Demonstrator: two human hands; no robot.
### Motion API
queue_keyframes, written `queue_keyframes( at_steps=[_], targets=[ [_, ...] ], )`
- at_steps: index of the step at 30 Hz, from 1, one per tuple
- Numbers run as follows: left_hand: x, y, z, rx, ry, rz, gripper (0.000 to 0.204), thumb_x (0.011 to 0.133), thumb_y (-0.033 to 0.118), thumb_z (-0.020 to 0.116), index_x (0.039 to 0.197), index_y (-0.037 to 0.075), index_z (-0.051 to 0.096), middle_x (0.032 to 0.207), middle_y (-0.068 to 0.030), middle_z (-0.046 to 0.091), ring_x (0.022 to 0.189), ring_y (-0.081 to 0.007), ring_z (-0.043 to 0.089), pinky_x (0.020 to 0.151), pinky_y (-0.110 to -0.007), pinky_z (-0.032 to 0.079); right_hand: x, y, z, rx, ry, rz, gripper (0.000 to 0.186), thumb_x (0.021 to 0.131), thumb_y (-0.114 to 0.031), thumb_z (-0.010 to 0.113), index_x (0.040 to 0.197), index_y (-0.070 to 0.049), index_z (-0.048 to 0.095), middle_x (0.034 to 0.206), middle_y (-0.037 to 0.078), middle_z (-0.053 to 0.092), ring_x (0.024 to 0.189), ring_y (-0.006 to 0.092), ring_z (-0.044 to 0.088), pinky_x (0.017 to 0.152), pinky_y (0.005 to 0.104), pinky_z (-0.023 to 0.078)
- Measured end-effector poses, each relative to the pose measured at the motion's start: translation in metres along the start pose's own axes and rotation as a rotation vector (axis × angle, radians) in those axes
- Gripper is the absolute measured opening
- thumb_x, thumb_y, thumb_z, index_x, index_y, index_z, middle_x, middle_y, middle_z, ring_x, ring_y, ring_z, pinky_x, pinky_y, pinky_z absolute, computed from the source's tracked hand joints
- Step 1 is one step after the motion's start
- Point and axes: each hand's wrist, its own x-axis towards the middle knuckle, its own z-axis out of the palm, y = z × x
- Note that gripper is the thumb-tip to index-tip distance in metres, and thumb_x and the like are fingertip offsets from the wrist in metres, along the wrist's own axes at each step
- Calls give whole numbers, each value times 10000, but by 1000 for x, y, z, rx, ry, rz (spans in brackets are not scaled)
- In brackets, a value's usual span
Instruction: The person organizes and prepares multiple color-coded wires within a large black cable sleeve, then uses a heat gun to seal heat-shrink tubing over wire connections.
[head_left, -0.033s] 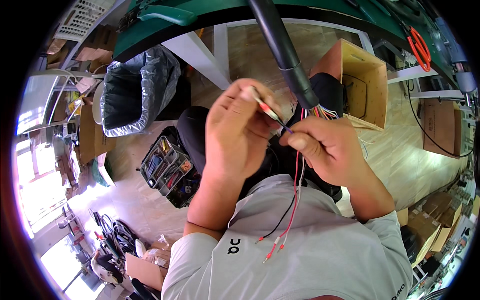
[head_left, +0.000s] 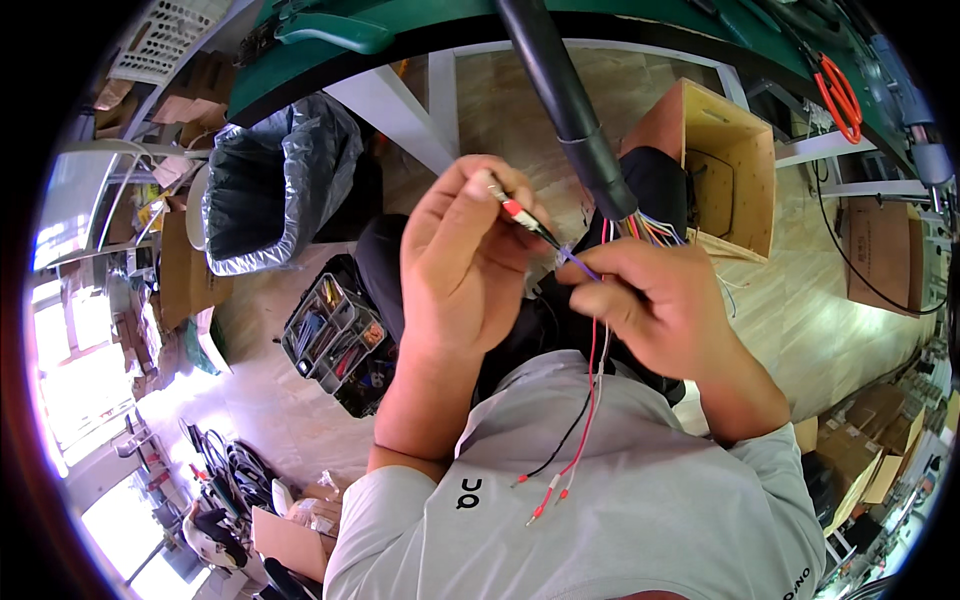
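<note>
Between the bent fingers of my left hand (head_left: 465,255) is a slim, pen-like piece (head_left: 528,220) with silver, red, white and black bands. Its exact kind I cannot make out. The black end points toward a purple wire (head_left: 582,268), pinched in the curled fingers of my right hand (head_left: 660,300). Just above that hand ends a thick black cable (head_left: 570,110), with several coloured wires (head_left: 650,230) fanning out of it. A red wire (head_left: 592,385) and a black wire (head_left: 560,445), tipped with red ferrules, hang in front of my grey shirt, beside a white one.
A green-topped table (head_left: 440,25) crosses the top, with red-handled scissors (head_left: 838,98) at its right. Below stand a lined bin (head_left: 285,190), an open wooden box (head_left: 765,170) and a tool case (head_left: 340,335). A cardboard box (head_left: 885,255) is at far right.
My left hand has shifted slightly left with the banded piece. The right thumb has moved away from the index fingertip, and more of the purple wire shows.
</note>
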Motion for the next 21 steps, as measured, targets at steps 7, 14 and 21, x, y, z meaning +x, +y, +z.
queue_keyframes(
  at_steps=[7, 14, 21],
  targets=[
    [-3, 5, 3, 53, -265, -178, 202, 900, 201, 505, 866, 5, 466, 733, -57, 457, 579, -130, 438, 509, -236, 373, -1, 6, 4, -12, 107, -227, 95, 792, -54, 653, 864, -29, 596, 687, 76, 584, 541, 228, 535, 492, 295, 417],
    [6, 12, -7, 185, -233, -142, 168, 893, 179, 489, 870, 13, 478, 719, -50, 441, 569, -101, 382, 519, -242, 308, -6, 8, 1, 147, -41, -196, 86, 817, -62, 626, 877, -10, 592, 723, 80, 600, 547, 230, 542, 490, 285, 415],
    [-3, 14, 3, 94, -78, 5, 142, 910, 151, 446, 916, 16, 490, 737, -20, 401, 609, -71, 340, 538, -228, 277, -3, 1, -4, 151, -60, -169, 75, 836, -58, 602, 884, -2, 589, 702, 77, 575, 509, 221, 513, 466, 285, 387]
  ],
)
